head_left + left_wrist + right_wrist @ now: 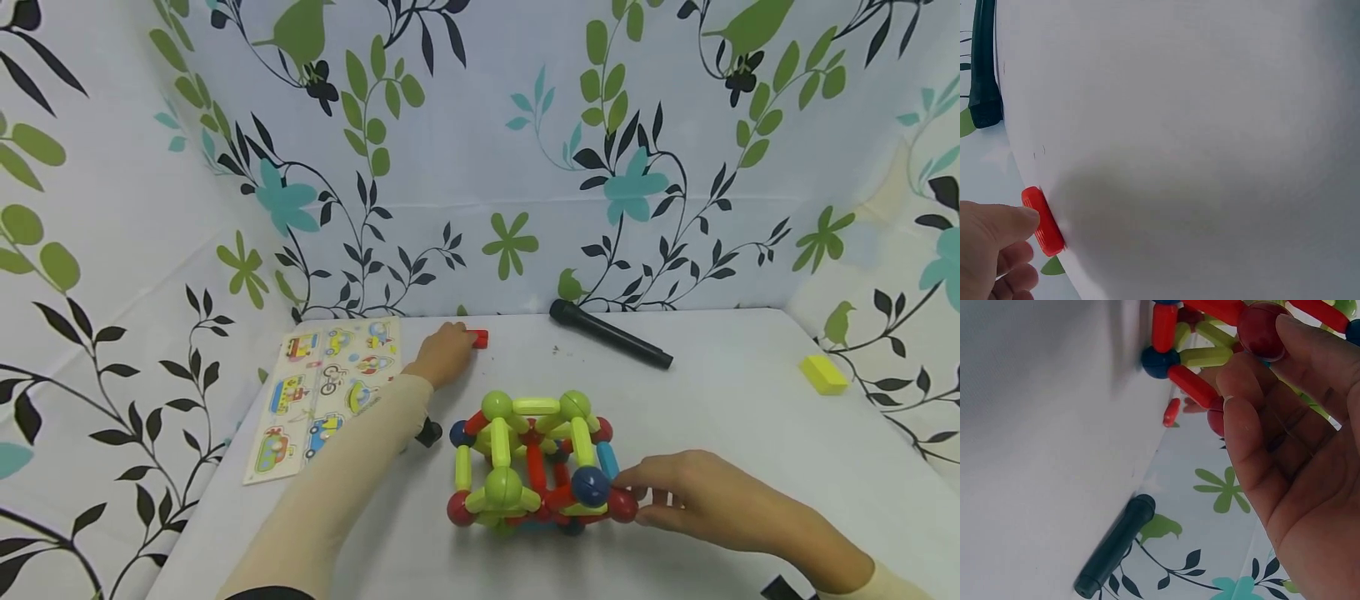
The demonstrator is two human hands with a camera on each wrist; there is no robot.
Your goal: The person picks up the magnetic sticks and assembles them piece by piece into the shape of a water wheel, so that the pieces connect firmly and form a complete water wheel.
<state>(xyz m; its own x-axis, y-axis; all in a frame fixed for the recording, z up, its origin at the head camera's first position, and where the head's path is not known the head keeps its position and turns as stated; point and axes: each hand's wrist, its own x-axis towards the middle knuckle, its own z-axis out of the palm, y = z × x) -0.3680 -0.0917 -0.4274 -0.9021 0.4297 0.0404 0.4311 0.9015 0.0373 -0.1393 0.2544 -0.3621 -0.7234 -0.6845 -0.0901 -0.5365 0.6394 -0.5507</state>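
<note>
My left hand (442, 354) is at the far side of the white table, holding a short red plastic stick (1049, 230). In the left wrist view, the thumb presses on the stick's near side and the other fingers are curled below. At the front, my right hand (701, 500) holds a ball-and-stick building-toy frame (502, 489) by a red corner ball (1260, 330), with thumb and fingers about it. Green, red and blue sticks join green, red and dark blue balls in this boxy frame, which sits on the table.
A picture puzzle board (330, 379) with vehicles lies at the left, partly behind my left sleeve. A black microphone-like cylinder (611, 333) lies along the back edge. Near the right edge sits a yellow block (823, 375). Leaf-patterned cloth (510, 242) hangs round the table.
</note>
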